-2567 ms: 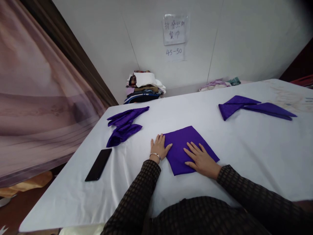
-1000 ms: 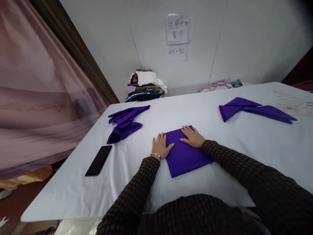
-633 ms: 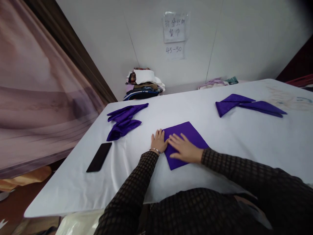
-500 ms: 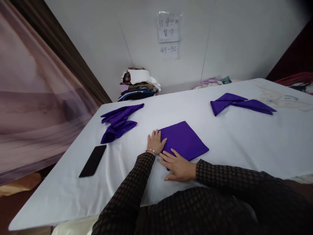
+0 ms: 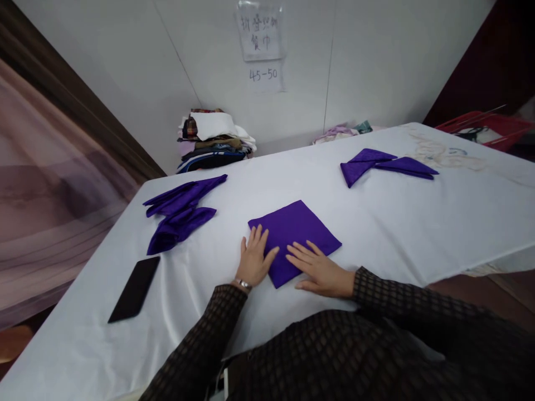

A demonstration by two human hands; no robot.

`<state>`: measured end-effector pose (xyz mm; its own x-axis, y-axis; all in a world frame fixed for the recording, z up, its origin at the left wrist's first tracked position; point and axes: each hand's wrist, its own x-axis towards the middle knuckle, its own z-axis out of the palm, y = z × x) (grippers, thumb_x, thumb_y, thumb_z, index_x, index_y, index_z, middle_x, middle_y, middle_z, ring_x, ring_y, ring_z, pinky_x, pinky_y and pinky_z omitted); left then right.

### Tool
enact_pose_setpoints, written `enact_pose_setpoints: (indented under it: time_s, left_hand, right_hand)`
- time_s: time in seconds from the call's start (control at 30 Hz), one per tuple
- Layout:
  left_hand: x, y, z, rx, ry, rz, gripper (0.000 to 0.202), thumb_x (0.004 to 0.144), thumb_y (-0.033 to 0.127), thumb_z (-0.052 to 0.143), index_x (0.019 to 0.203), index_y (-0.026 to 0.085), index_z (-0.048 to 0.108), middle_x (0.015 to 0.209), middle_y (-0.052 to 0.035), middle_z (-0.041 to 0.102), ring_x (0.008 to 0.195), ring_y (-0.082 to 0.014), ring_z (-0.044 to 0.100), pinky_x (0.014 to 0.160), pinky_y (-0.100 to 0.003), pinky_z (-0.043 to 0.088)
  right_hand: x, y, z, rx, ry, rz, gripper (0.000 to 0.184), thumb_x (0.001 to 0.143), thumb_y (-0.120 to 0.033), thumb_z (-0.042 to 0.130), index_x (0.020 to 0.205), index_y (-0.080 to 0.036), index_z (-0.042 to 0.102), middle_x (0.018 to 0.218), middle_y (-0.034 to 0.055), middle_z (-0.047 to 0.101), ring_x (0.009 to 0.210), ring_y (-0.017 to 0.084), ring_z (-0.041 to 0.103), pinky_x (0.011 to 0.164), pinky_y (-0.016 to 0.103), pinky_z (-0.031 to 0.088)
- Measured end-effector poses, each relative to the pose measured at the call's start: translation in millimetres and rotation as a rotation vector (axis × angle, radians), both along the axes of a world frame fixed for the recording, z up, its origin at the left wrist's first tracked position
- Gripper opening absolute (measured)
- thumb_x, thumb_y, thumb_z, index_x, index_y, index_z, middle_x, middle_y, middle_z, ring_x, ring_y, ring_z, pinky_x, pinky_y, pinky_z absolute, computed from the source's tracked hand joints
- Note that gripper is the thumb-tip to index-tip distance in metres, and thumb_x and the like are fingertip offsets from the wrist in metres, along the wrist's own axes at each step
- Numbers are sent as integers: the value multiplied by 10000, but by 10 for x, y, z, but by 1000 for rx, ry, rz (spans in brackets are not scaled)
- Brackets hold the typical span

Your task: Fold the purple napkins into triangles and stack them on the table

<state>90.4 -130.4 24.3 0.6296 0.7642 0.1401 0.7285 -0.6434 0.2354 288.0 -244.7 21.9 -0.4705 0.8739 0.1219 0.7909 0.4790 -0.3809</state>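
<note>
A purple cloth napkin (image 5: 298,228), folded into a flat square, lies on the white-covered table (image 5: 251,192) in front of me, one corner pointing my way. My left hand (image 5: 254,257) rests open along its left edge, fingers spread and pointing away from me. My right hand (image 5: 320,271) lies open and flat on the near right part, its fingers pointing left. Neither hand grips the cloth. The napkin's near corner shows between the two hands.
Crumpled and folded purple napkins (image 5: 181,209) lie at the left, by a flat black rectangular object (image 5: 134,289). More folded purple napkins (image 5: 368,163) are at the far right. Behind the table stand a pile of clothes (image 5: 215,142), further cloths (image 5: 336,132) and a red basket (image 5: 507,129).
My right hand has moved rightward over the napkin, away from my left hand, uncovering its near corner. My left hand has slid a little nearer to me. The camera view has shifted right.
</note>
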Motion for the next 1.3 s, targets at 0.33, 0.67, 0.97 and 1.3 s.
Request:
enact_pose_setpoints:
  time_s: [0.33,0.67,0.97,1.3]
  left_hand:
    - [-140,-605,-152,36,132,-370,517,889,430,434,1359,223,377,1434,-94,390,1346,-248,294,1089,-505,239]
    - [-137,-637,-73,116,54,-339,251,890,239,464,1117,241,572,1051,-49,641,1022,-201,542,930,-403,393]
    - [-536,-91,-39,233,99,-221,278,850,105,429,996,232,629,984,-56,657,967,-213,554,858,-397,403]
    - [-641,344,-64,237,72,75,356,800,92,409,1071,179,623,1133,-87,634,1059,-238,546,898,-393,419]
  right_hand:
    - [540,-132,-139,34,-84,-149,620,900,-499,400,1432,-208,274,1485,116,266,1376,259,178,1088,514,180]
    - [877,-142,-145,111,-8,-219,418,887,-371,445,1259,-205,538,1280,121,536,1193,272,462,992,480,382]
    - [474,-226,-22,48,32,-106,393,882,-342,446,1231,-199,556,1241,122,560,1141,259,490,967,467,383]
    - [649,396,9,128,96,-298,360,895,-334,391,1147,-194,606,1143,89,636,1064,223,561,927,392,422]
